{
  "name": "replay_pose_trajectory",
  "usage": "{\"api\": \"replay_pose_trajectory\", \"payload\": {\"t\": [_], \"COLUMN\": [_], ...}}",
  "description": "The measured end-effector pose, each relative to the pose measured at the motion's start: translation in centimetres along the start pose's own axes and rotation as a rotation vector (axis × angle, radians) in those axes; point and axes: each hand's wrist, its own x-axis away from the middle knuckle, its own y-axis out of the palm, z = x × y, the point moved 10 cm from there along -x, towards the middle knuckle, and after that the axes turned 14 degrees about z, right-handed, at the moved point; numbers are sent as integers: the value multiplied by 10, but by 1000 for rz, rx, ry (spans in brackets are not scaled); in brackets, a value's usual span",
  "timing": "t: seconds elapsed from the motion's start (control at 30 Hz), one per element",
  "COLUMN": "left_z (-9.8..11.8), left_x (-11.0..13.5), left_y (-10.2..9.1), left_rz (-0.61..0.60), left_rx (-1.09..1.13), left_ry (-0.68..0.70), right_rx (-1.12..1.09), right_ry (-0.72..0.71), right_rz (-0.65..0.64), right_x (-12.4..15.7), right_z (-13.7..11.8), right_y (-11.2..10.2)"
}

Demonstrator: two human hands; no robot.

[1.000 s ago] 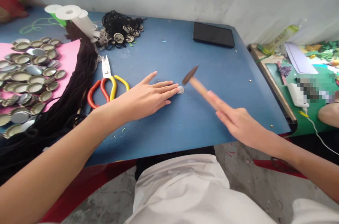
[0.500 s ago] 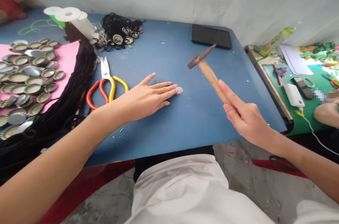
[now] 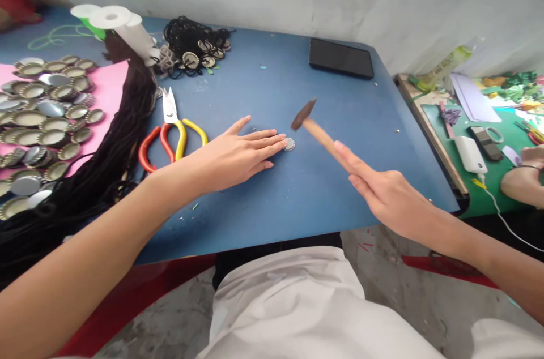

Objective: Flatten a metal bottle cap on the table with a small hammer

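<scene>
My left hand (image 3: 242,156) lies on the blue table with its fingers stretched out. Its fingertips touch the edge of a silver bottle cap (image 3: 289,144) that rests on the tabletop. In my right hand (image 3: 382,192) I grip a hammer (image 3: 325,141) by its wooden handle. The hammer's dark metal head is just above and to the right of the cap, apart from it. Pliers (image 3: 169,121) with red and yellow handles lie beyond my left forearm.
Many bottle caps (image 3: 55,121) cover pink paper at the left, beside black cords (image 3: 127,115). White spools (image 3: 127,30) and corded caps (image 3: 191,47) stand behind. A phone (image 3: 341,58) lies far right. Another person's hand (image 3: 525,183) is at the green table.
My right hand has brought the hammer left, with its head lower and nearer the bottle cap. My left hand has stayed in place on the cap's edge.
</scene>
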Motion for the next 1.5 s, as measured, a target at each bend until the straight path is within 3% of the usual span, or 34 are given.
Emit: {"api": "replay_pose_trajectory", "payload": {"t": [0.1, 0.3, 0.47, 0.57, 0.73, 0.87, 1.13, 1.5], "left_z": [1, 0, -1, -2, -3, 1, 8, 6], "left_x": [0, -1, -1, 0, 1, -2, -15, -8], "left_y": [0, 2, 2, 3, 3, 1, -6, -6], "left_rz": [-6, -49, -43, -44, -31, 18, 168, 124], "left_rx": [-5, -30, -32, -35, -31, -38, -61, -74], "left_ry": [-3, -15, -18, -14, -7, 30, 96, 103], "right_rx": [-2, 1, 1, 2, -39, -19, -73, -40], "right_ry": [14, -44, 0, -32, 42, 53, 74, 34], "right_rz": [137, -9, 143, 1, 49, -88, -35, -30], "right_x": [-2, 5, 4, 4, 0, 3, 11, 12], "right_z": [0, 3, 9, 5, 9, 14, 27, 26], "right_y": [-17, 8, -10, 5, 0, 14, 17, 23]}}
